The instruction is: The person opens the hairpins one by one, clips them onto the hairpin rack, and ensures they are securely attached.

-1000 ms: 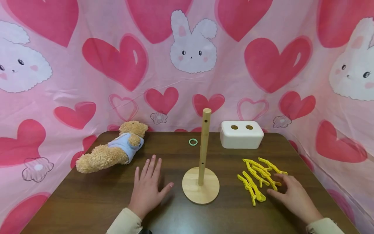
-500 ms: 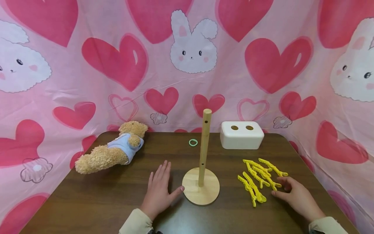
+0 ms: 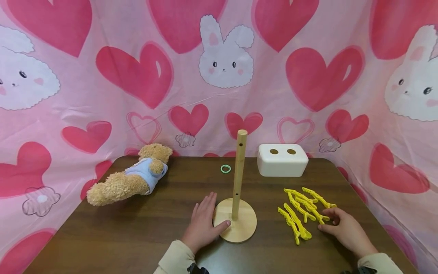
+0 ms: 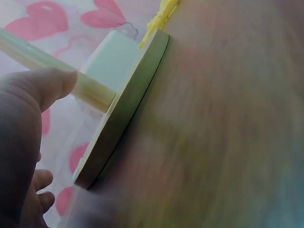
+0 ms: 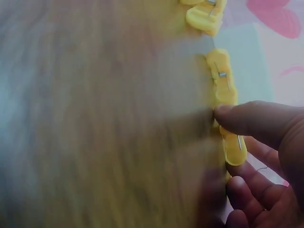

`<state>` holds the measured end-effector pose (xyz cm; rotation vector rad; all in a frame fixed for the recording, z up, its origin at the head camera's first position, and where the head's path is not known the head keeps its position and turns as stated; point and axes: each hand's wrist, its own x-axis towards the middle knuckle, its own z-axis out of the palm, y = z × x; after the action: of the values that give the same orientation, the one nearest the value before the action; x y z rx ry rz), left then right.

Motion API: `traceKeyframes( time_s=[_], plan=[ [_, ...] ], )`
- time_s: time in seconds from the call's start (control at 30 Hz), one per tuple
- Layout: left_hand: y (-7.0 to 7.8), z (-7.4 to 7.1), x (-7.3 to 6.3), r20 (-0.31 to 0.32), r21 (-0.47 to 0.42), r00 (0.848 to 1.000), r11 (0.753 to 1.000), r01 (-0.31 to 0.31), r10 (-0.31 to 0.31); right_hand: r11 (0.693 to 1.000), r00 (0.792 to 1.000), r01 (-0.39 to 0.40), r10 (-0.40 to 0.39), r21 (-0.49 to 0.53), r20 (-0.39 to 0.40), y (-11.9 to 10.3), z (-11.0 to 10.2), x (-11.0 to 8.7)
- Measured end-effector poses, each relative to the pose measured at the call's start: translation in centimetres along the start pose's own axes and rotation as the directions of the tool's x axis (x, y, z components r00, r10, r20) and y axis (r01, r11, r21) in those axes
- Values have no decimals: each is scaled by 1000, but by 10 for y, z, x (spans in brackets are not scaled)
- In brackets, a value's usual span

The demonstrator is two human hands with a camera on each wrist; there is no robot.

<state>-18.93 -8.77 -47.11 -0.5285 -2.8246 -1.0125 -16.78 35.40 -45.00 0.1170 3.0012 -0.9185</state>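
A wooden stand (image 3: 240, 163), an upright post on a round base (image 3: 247, 224), stands mid-table. My left hand (image 3: 201, 231) lies at the base's left edge, fingers straight, its thumb over the base; in the left wrist view the thumb (image 4: 52, 85) appears before the post, and contact is unclear. To the right lie several yellow clips (image 3: 309, 206), whose metal springs show in the right wrist view. My right hand (image 3: 349, 232) rests beside their near right ends, fingers loosely bent. There the thumb (image 5: 256, 118) is close to one yellow clip (image 5: 221, 78), with no pinch visible.
A teddy bear (image 3: 143, 173) in a light blue top lies at the left. Towards the back of the brown table (image 3: 137, 236) are a small green ring (image 3: 225, 169) and a white box (image 3: 282, 163) with two round holes. A pink heart-patterned cloth hangs behind.
My left hand has slid right across the table, up to the stand's base. The right hand has barely shifted beside the yellow clips, which lie as before.
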Motion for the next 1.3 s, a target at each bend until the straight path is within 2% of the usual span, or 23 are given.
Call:
traceKeyframes(
  time_s=[0.1, 0.2, 0.37, 0.5, 0.67, 0.8, 0.9, 1.03, 1.2, 1.23, 1.27, 1.3],
  plan=[
    [0, 3, -1, 37, -38, 999, 999, -25, 26, 1000, 999, 10, -9, 21, -42, 0, 4, -2],
    [0, 4, -3, 76, -65, 996, 997, -33, 38, 998, 997, -9, 14, 70, -79, -1, 8, -4],
    [-1, 7, -2, 118, -43, 992, 998, -36, 41, 980, 986, -60, 88, 192, -141, -1, 15, -8],
    [-2, 9, 0, 124, -8, 991, 999, -52, 53, 952, 969, -48, 117, 304, -215, 1, 20, -12],
    [-2, 8, 0, 130, 11, 990, 998, -54, 53, 907, 940, -25, 164, 420, -299, 0, 24, -13],
    [-1, 6, -1, 138, 15, 990, 999, -44, 42, 863, 916, 37, 173, 504, -362, -4, 26, -11],
    [0, 5, 0, 137, 18, 990, 999, -43, 40, 798, 902, 119, 162, 591, -401, -9, 28, -9],
    [1, 4, 0, 137, 27, 990, 999, -43, 39, 742, 897, 198, 126, 641, -423, -16, 30, -10],
    [1, 4, 0, 138, 33, 990, 998, -45, 40, 779, 897, 206, 91, 592, -433, -28, 32, -13],
    [1, 4, 0, 136, 35, 990, 998, -45, 40, 774, 899, 209, 87, 597, -429, -30, 33, -14],
    [1, 4, 0, 137, 35, 990, 998, -43, 38, 785, 901, 207, 81, 584, -427, -32, 34, -15],
    [0, 4, 1, 134, 37, 990, 998, -45, 40, 783, 903, 213, 71, 584, -425, -34, 35, -15]
  ],
)
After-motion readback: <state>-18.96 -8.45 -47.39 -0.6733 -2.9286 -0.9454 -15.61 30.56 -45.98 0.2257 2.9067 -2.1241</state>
